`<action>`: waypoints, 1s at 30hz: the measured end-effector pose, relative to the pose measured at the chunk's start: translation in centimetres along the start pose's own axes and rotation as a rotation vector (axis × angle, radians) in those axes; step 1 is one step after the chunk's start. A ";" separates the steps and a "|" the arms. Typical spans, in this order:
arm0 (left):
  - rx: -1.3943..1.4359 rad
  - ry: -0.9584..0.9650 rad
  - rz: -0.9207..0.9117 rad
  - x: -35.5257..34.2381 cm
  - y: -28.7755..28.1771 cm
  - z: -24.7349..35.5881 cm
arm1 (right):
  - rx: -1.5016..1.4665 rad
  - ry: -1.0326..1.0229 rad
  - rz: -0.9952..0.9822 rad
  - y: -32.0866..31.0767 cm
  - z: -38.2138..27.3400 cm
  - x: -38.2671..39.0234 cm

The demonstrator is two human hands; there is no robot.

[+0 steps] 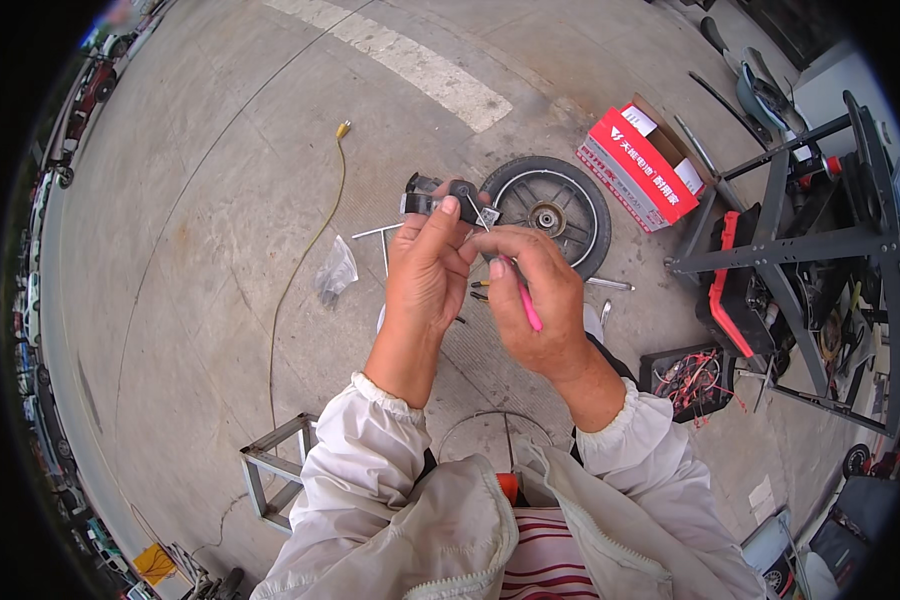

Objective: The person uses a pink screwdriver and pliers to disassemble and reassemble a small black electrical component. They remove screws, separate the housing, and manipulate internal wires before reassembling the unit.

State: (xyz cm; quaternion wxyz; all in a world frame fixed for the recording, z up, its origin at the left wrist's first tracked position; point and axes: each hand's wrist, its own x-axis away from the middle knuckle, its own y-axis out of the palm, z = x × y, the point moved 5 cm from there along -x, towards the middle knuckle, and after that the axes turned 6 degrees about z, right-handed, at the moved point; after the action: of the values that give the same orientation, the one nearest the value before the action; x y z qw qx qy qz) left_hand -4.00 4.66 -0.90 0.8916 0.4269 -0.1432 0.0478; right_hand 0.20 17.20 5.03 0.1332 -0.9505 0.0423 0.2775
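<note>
My left hand (420,270) is closed around a small black part (462,190) with a silver metal end; its exact kind does not show. In my right hand (550,310) is a slim screwdriver with a pink handle (529,305). Its thin shaft runs up to the black part, close to the metal end, and the tip is hard to make out. The fingers of both hands almost meet there. Just beyond them a black-tyred wheel (595,240) lies flat on the ground, partly covered by my right hand.
A red and grey cardboard box (630,170) stands beyond the wheel. To the right are a dark metal frame rack (770,250), a red-edged black case (727,290) and a tray of wires (690,380). On the left lie a clear plastic bag (337,270), a yellow cable (305,265) and a metal frame (270,462).
</note>
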 end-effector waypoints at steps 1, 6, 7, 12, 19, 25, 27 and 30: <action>0.006 -0.009 -0.002 0.0 0.0 -0.1 | -0.003 -0.003 0.003 0.0 0.0 0.0; 0.027 -0.020 -0.021 -0.2 -0.1 -0.3 | -0.008 -0.013 0.008 0.0 -0.1 0.0; 0.030 -0.031 -0.031 -0.2 -0.1 -0.3 | -0.007 -0.018 0.007 0.0 -0.1 0.0; 0.031 -0.038 -0.100 -0.2 0.5 -0.3 | 0.003 -0.035 0.011 -0.2 0.0 0.0; 0.043 -0.042 -0.048 0.0 0.2 -0.3 | -0.004 -0.026 -0.006 -0.1 -0.4 0.0; 0.032 -0.029 -0.036 0.0 0.5 -0.2 | -0.020 -0.033 -0.003 -0.1 -0.4 0.0; 0.024 -0.023 -0.042 0.0 0.4 -0.1 | -0.025 -0.039 -0.009 -0.1 -0.4 0.0; 0.022 -0.023 -0.053 0.0 0.4 -0.1 | -0.031 -0.041 -0.003 0.0 -0.5 0.0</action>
State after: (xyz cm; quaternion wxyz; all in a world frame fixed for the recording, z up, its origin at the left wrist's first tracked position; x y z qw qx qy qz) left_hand -4.06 4.96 -0.67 0.8860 0.4410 -0.1416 0.0208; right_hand 0.45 17.05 5.42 0.1198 -0.9466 0.0341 0.2974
